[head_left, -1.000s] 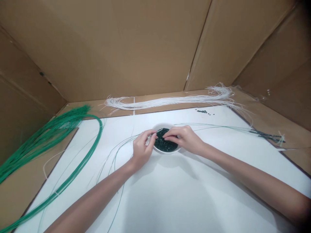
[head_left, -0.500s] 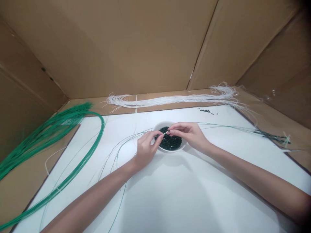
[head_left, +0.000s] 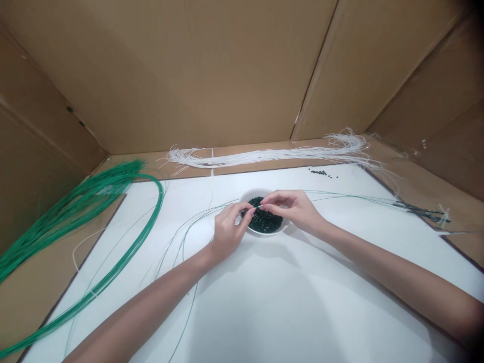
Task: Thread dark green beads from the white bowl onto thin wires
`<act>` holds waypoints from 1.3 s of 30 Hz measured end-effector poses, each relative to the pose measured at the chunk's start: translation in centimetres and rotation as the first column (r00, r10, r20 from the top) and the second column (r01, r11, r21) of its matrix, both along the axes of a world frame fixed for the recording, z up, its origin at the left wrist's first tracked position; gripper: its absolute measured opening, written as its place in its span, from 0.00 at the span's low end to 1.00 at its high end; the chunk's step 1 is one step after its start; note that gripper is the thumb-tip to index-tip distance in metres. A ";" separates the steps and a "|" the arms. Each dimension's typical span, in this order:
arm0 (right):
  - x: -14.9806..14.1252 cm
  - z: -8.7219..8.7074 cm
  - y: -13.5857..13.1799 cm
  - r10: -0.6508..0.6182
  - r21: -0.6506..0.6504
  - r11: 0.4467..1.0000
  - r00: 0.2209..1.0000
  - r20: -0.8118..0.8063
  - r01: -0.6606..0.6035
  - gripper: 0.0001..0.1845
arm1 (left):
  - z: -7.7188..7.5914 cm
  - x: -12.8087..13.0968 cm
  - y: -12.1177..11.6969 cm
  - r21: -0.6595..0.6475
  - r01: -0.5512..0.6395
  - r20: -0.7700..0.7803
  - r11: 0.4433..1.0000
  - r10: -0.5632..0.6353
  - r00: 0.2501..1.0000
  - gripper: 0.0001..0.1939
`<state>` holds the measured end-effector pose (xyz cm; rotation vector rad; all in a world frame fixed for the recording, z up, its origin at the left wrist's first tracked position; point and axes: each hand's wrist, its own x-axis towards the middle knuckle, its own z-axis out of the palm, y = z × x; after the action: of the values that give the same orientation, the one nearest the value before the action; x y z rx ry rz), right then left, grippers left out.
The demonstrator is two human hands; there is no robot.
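Both hands meet above a white bowl (head_left: 270, 233) filled with small dark green beads (head_left: 266, 221). Thumb and forefinger of my left hand (head_left: 230, 227) are pinched on a thin green strand (head_left: 257, 207). Its short, pale tip spans the small gap to my right hand (head_left: 295, 207), whose thumb and finger are closed at the other end of it. Whether a bead sits between those right fingertips is too small to make out. More thin green strands (head_left: 189, 222) trail left from behind my left hand and curve down across the white surface.
A large looped bundle of green strands (head_left: 151, 217) lies at the left. Along the back stretches a bundle of white strands (head_left: 264, 156). Loose dark beads (head_left: 318, 172) are scattered behind the bowl. At right lies a tied, beaded bunch (head_left: 423, 210). Cardboard walls (head_left: 204, 75) surround the board.
Both hands stay over the bowl, nearly still. My right fingertips have shifted very slightly left along the strand; the dark spot at them earlier is harder to see now.
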<state>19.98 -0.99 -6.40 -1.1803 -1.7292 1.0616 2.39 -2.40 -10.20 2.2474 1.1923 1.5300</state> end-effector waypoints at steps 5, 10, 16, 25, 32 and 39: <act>0.2 0.5 0.2 0.076 0.074 0.993 0.974 0.215 -0.094 0.11 | 0.0 -0.1 0.0 -0.034 -0.009 0.016 0.999 0.009 1.000 0.03; -0.2 0.9 0.7 0.207 0.116 0.925 0.734 0.647 -0.362 0.11 | 0.1 -0.1 0.2 -0.163 -0.077 0.081 0.984 0.091 0.993 0.05; -1.1 0.7 1.3 0.172 0.115 0.910 0.615 0.769 -0.397 0.08 | 0.2 -0.1 0.2 -0.202 -0.081 0.096 0.976 0.102 0.990 0.06; -0.3 1.8 1.0 0.180 0.077 0.957 0.781 0.598 -0.280 0.05 | 0.0 -0.2 0.1 -0.177 -0.090 0.079 0.980 0.105 0.991 0.06; 0.6 0.9 0.7 0.146 -0.166 0.977 0.988 0.043 -0.137 0.12 | -0.1 -0.1 0.1 -0.162 -0.079 0.087 0.984 0.094 0.992 0.05; 1.0 1.2 0.7 0.079 -0.312 0.938 0.971 -0.227 -0.149 0.14 | 0.1 0.0 -0.1 -0.093 -0.086 0.055 0.992 0.092 0.994 0.04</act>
<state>20.98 -0.26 -5.22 -1.1251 -1.5073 1.5350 2.37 -2.46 -10.12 2.1031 1.3333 1.5293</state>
